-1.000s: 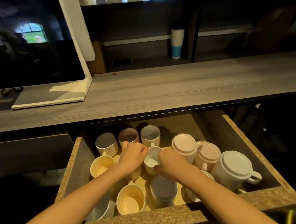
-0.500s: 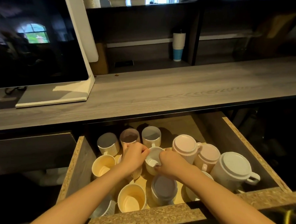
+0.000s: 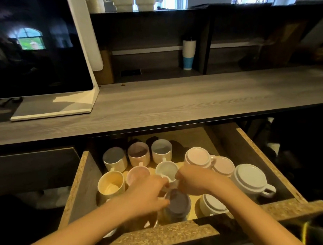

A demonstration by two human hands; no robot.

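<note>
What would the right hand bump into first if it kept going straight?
Most likely the white mug, just ahead of the right hand, which seems to pinch its handle already. Depth is hard to judge.

You have a yellow-lined mug (image 3: 111,183), a pink-lined mug (image 3: 137,174), a pale white mug (image 3: 166,168) and a dusky purple mug (image 3: 179,203) in a speckled tan chipboard drawer (image 3: 166,237), under a grey wood-grain counter (image 3: 176,102), with a blue-banded white tumbler (image 3: 188,54) behind.
</note>
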